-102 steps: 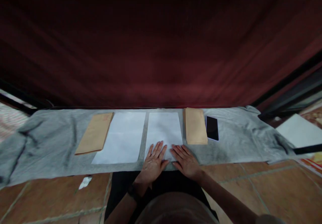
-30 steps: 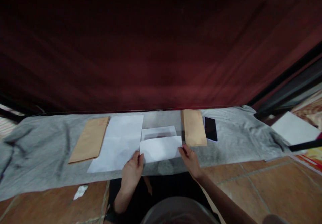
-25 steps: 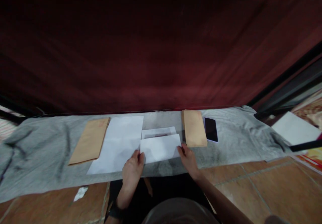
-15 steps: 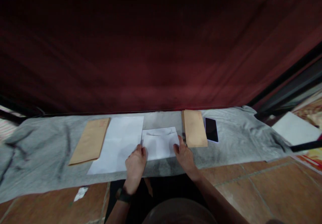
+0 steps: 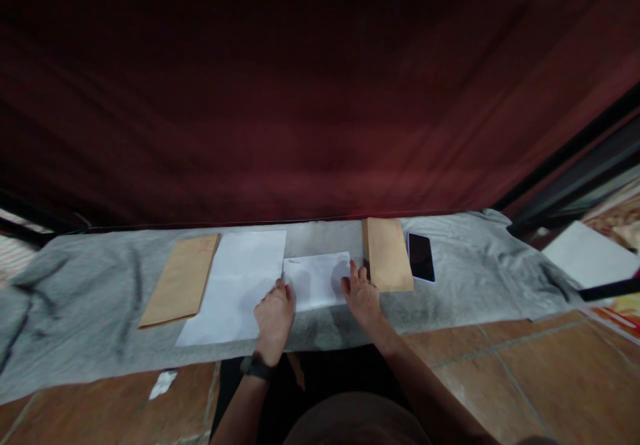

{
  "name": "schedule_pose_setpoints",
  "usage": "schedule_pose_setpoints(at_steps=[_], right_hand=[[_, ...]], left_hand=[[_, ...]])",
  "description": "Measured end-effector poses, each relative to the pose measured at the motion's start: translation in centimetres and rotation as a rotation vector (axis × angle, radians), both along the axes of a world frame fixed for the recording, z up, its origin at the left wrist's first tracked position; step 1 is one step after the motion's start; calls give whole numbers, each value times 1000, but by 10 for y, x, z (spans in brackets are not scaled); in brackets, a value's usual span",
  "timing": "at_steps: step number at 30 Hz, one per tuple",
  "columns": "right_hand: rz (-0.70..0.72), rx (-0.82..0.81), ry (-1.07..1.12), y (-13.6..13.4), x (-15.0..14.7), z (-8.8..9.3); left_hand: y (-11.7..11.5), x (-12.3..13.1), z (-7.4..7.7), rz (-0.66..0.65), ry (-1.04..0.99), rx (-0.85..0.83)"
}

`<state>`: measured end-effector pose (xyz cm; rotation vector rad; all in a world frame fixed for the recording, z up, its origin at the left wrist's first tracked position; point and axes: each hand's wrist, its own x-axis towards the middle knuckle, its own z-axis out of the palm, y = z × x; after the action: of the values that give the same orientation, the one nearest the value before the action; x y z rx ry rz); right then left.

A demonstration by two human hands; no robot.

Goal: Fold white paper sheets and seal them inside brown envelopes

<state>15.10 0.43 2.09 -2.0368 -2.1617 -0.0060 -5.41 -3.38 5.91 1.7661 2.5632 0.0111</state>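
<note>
- One folded white paper sheet (image 5: 317, 282): edges best kept aligned, pressure even.
- Left hand (image 5: 275, 311): fingers curled at left edge, pinch unclear.
- Right hand (image 5: 363, 296): fingers spread, right edge.

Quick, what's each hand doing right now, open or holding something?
Left hand: fingers curled at the left edge of the folded white paper; grip cannot be told.
Right hand: open, fingers apart at its right edge.

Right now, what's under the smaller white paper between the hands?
Grey cloth shows past its far and near edges, so the smaller white paper appears to lie on that. Anything directly beneath is covered and can't be seen.
</note>
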Motion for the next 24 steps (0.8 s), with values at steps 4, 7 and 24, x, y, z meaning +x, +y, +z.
schedule_pose_setpoints(at_steps=[4, 7, 24], right_hand=[[4, 23, 30, 4, -3, -4], [10, 44, 75, 7, -5, -6], [258, 152, 173, -12, -12, -2]], left_hand=[[5, 0, -2, -3, -14, 29], [8, 0, -5, -1, -27, 47], [16, -2, -15, -59, 31, 65]])
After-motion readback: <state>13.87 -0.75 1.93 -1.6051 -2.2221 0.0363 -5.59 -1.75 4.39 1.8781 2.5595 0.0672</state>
